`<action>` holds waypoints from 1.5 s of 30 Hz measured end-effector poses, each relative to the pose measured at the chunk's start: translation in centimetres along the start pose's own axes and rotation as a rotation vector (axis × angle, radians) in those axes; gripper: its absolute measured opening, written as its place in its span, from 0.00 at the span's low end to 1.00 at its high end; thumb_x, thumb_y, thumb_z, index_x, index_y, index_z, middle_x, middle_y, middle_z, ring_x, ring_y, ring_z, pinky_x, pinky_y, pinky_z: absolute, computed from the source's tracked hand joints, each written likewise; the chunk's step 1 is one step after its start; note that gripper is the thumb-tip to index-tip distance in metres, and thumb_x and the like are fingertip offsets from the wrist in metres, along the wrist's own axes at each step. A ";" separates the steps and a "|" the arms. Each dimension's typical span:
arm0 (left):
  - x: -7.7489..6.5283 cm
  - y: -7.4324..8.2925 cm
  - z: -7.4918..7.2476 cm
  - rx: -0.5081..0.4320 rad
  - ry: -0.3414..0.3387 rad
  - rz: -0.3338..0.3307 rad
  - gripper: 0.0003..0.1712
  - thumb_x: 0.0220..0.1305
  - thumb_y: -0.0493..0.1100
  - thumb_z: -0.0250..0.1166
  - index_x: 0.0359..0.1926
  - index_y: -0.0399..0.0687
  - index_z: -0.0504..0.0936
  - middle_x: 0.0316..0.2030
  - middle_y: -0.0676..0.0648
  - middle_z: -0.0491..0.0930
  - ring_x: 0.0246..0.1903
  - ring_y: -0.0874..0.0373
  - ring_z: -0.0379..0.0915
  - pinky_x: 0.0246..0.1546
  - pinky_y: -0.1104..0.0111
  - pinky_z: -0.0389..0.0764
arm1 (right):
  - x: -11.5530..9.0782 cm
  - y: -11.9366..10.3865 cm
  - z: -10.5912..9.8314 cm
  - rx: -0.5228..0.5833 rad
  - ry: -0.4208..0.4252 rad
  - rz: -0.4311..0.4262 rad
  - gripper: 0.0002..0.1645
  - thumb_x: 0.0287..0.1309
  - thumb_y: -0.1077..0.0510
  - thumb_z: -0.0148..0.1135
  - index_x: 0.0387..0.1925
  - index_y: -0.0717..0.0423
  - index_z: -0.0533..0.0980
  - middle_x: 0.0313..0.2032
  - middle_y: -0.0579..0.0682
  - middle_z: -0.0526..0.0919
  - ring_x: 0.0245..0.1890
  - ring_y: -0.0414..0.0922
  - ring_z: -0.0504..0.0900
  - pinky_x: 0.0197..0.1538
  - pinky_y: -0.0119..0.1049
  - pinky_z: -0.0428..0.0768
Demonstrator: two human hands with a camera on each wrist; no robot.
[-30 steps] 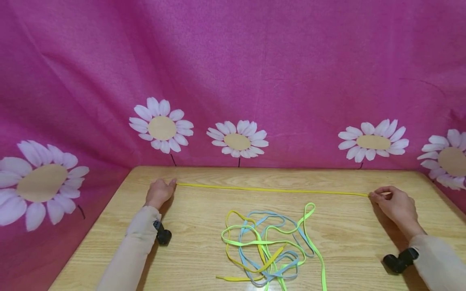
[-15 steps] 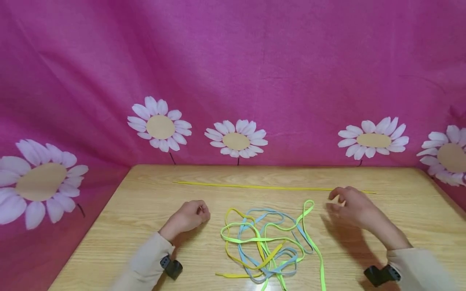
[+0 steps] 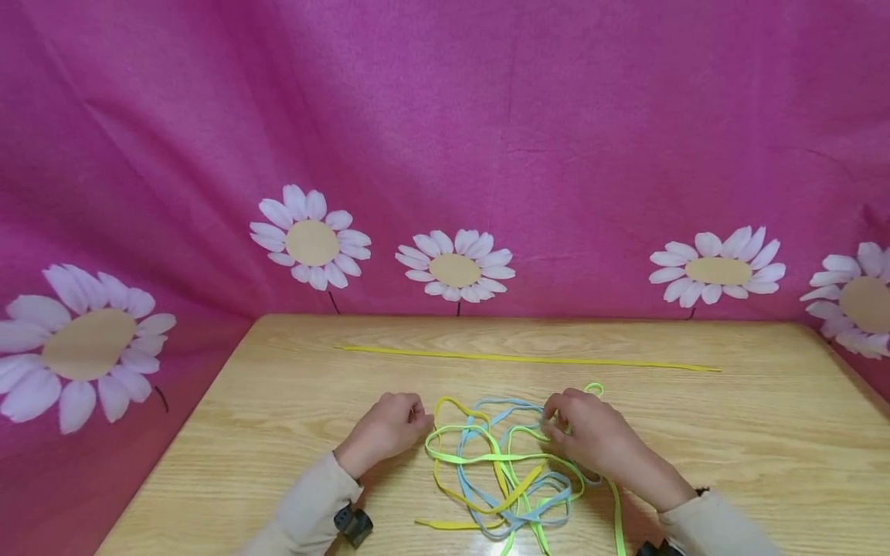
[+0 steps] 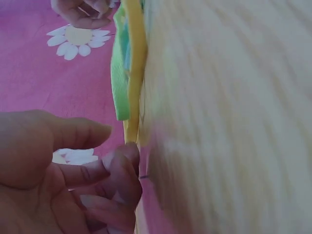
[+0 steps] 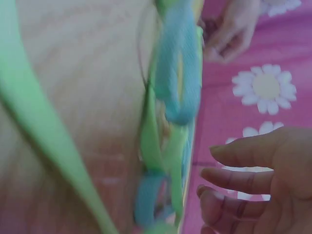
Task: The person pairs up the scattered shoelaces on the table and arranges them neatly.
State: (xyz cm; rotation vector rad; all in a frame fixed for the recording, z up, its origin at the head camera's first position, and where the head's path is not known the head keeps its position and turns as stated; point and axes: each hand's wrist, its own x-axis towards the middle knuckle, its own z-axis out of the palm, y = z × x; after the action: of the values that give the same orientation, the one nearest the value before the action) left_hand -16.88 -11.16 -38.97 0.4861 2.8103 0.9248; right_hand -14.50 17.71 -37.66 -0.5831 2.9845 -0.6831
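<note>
One yellow shoelace (image 3: 528, 359) lies stretched nearly straight across the far part of the table. Nearer the person is a loose tangle of a light blue shoelace (image 3: 514, 401), a neon green shoelace (image 3: 480, 461) and another yellow shoelace (image 3: 441, 526). My left hand (image 3: 391, 426) is at the tangle's left edge by the yellow loop; its thumb and fingers stand apart in the left wrist view. Over the tangle's upper right is my right hand (image 3: 594, 428), covering some blue and green strands. In the right wrist view its fingers are loosely bent, with nothing between them.
The wooden table (image 3: 278, 363) ends at a magenta cloth (image 3: 577, 154) printed with white daisies, which hangs behind it and at the left. Each wrist carries a small black camera (image 3: 353, 525). A green strand runs toward the table's near side.
Both hands have let go of the straight yellow shoelace's ends and come inward and nearer to the tangle. That shoelace stays lying at the back.
</note>
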 end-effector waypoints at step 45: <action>-3.7 4.7 0.1 -0.318 -0.193 0.314 0.06 0.61 0.30 0.54 0.34 0.45 0.73 0.23 0.56 0.74 0.24 0.69 0.70 0.27 0.76 0.69 | 1.0 -5.9 4.0 0.040 0.129 -0.242 0.11 0.54 0.64 0.68 0.40 0.49 0.82 0.40 0.45 0.72 0.22 0.34 0.65 0.23 0.28 0.67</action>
State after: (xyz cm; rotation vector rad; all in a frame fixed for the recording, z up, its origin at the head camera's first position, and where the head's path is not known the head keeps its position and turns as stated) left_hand -12.21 -8.80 -36.07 0.9270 2.3940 1.2783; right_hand -12.90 10.74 -38.74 -0.9443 3.0378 -0.8228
